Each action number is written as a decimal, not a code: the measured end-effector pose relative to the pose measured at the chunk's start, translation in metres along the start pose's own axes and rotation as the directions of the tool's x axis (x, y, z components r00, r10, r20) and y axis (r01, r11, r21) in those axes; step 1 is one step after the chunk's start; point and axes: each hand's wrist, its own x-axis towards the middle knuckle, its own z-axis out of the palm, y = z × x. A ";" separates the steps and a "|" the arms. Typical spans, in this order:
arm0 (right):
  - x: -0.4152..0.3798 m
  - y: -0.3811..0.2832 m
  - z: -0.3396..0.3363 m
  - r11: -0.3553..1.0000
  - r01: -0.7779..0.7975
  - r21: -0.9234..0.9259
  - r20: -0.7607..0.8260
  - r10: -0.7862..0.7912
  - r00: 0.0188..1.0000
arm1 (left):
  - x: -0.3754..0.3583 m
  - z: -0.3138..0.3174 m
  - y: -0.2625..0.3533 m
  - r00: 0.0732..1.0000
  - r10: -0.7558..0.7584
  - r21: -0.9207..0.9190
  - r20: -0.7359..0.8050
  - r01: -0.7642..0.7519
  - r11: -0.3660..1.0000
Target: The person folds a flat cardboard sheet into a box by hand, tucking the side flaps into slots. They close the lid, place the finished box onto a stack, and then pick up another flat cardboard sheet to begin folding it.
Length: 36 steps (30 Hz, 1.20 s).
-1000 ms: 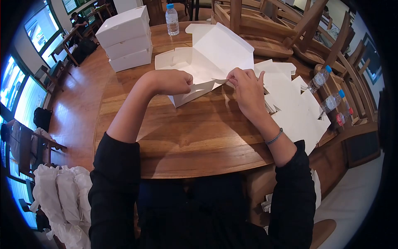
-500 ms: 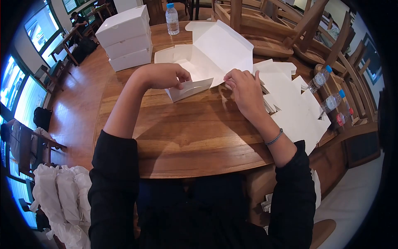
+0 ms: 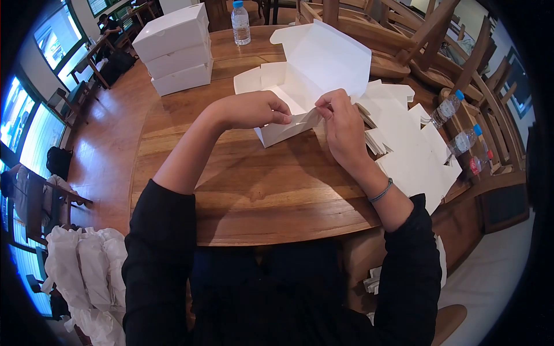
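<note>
A white cardboard box (image 3: pixel 281 137), partly folded, stands on the wooden table (image 3: pixel 254 202) with its lid (image 3: pixel 332 60) raised at the back. My left hand (image 3: pixel 254 109) is closed, its thumb and fingertips pinching the top edge of the front wall. At the front right corner, my right hand (image 3: pixel 341 124) pinches the edge of a side flap between thumb and fingers. The inside of the box is partly hidden behind my left hand. Flat white box blanks (image 3: pixel 412 150) lie stacked just right of my right hand.
Closed white boxes (image 3: pixel 176 55) are stacked at the back left, near a water bottle (image 3: pixel 240 27). More bottles (image 3: pixel 447 109) stand along the right edge. Upturned wooden chairs (image 3: pixel 369 60) rest at the back right. White plastic bags (image 3: pixel 86 268) sit at lower left; a person (image 3: pixel 109 26) sits far off.
The box has shifted right and turned slightly, its lid moving along with it. My left hand has moved right along the front wall. My right hand now pinches the corner flap.
</note>
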 end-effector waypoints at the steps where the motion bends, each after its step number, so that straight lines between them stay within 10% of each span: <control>1: -0.001 0.001 0.002 0.998 -0.045 0.039 -0.009 0.046 0.999 | 0.000 0.000 0.000 1.000 -0.001 0.012 0.009 0.001 1.000; 36: 0.001 -0.005 -0.005 0.982 -0.037 0.185 0.156 0.008 0.988 | 0.003 0.005 -0.001 0.996 0.055 0.034 -0.068 -0.053 0.998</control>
